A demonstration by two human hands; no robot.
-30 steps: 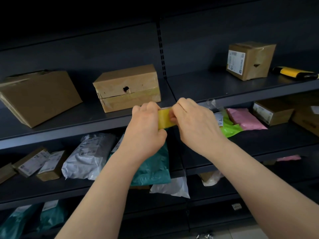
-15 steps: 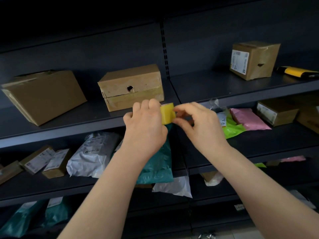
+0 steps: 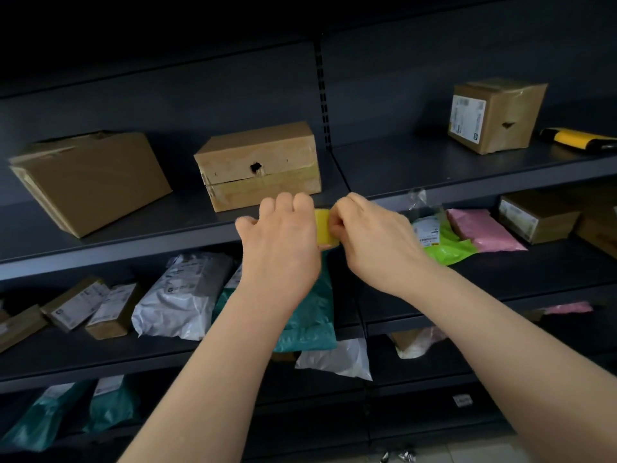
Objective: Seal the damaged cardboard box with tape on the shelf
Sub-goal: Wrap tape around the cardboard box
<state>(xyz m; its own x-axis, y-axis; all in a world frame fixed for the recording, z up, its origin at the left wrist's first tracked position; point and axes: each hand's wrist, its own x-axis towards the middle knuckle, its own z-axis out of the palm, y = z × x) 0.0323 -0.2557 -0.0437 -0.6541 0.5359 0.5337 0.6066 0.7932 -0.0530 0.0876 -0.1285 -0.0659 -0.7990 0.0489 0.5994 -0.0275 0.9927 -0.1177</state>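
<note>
Tape [image 3: 323, 228] sits gripped between left hand [image 3: 280, 242] and right hand [image 3: 374, 238], near damaged box [image 3: 258, 165].

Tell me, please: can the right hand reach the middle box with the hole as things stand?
Probably yes: the middle box stands on the shelf just beyond the right hand, with nothing between; but that hand is pinching the yellow tape.
</note>
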